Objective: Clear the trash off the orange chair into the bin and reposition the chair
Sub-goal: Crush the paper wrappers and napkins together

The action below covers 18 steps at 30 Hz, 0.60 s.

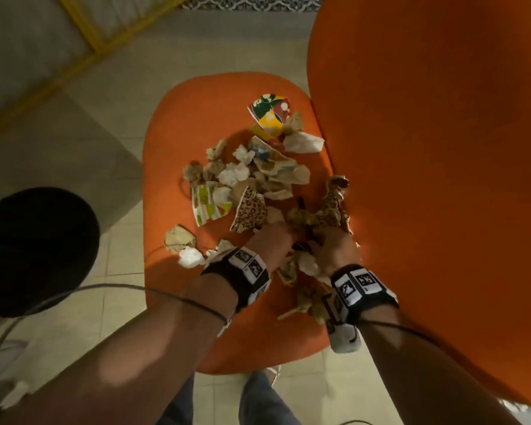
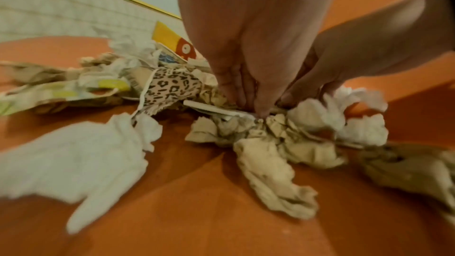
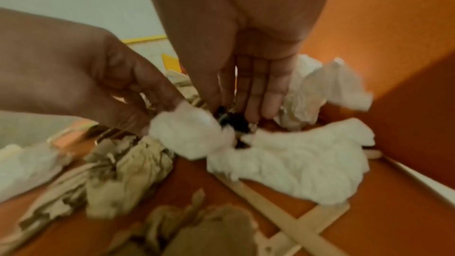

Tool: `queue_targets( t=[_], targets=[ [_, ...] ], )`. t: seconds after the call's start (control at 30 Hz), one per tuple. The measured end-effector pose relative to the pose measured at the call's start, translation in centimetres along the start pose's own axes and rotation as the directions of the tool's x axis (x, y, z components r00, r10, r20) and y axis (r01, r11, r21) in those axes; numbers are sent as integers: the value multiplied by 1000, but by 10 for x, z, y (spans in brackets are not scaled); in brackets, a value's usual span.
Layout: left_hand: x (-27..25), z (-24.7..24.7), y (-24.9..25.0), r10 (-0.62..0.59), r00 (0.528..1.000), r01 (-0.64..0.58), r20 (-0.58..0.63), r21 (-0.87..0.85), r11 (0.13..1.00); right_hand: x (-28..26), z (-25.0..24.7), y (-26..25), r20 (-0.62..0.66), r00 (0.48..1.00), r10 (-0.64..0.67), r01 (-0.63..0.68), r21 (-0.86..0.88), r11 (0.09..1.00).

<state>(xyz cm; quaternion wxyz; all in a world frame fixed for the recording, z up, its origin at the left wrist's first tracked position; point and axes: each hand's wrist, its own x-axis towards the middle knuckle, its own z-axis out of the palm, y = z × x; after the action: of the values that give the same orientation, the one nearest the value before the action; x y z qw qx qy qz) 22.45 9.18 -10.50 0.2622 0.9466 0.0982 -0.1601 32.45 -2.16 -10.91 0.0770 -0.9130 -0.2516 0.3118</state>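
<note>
The orange chair's seat point(image 1: 196, 111) carries a heap of trash: crumpled brown paper point(image 2: 265, 143), white tissues point(image 1: 190, 257), a leopard-print cup piece point(image 1: 250, 210) and a colourful torn cup point(image 1: 270, 115). Both hands are in the near right part of the heap, close together. My left hand point(image 1: 273, 240) points down, and its thumb and fingers pinch a white tissue wad point(image 3: 192, 133). My right hand point(image 1: 328, 243) reaches in beside the backrest; its fingers point(image 3: 258, 89) run straight down into the pile, their tips hidden among tissue. The black bin point(image 1: 34, 250) stands on the floor left of the chair.
The tall orange backrest point(image 1: 426, 148) rises close on the right. Flat wooden sticks point(image 3: 283, 219) lie crossed on the seat under my right wrist. A yellow-framed panel point(image 1: 83, 32) stands at the far left on the tiled floor. My legs show below the seat's near edge.
</note>
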Motion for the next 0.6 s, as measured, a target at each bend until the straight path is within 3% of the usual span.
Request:
queue_targets(
  t=[0.13,0.23,0.33,0.47,0.6],
  targets=[
    [12,4,-7,29,980,-81,195,263,961,10,9,-5,44,999,8,-7,-26,1000],
    [10,-3,-7,4,964,-116,265,407,906,17,16,-9,83,995,57,-58,4,998],
    [6,-9,-10,17,960,-140,280,429,893,23,20,-13,125,986,110,-114,25,993],
    [4,-11,-10,-38,950,-123,309,485,866,21,10,-21,119,990,69,-80,93,992],
    [1,-10,-13,-46,959,-89,281,451,888,5,-14,-15,122,981,149,-162,104,981]
  ],
)
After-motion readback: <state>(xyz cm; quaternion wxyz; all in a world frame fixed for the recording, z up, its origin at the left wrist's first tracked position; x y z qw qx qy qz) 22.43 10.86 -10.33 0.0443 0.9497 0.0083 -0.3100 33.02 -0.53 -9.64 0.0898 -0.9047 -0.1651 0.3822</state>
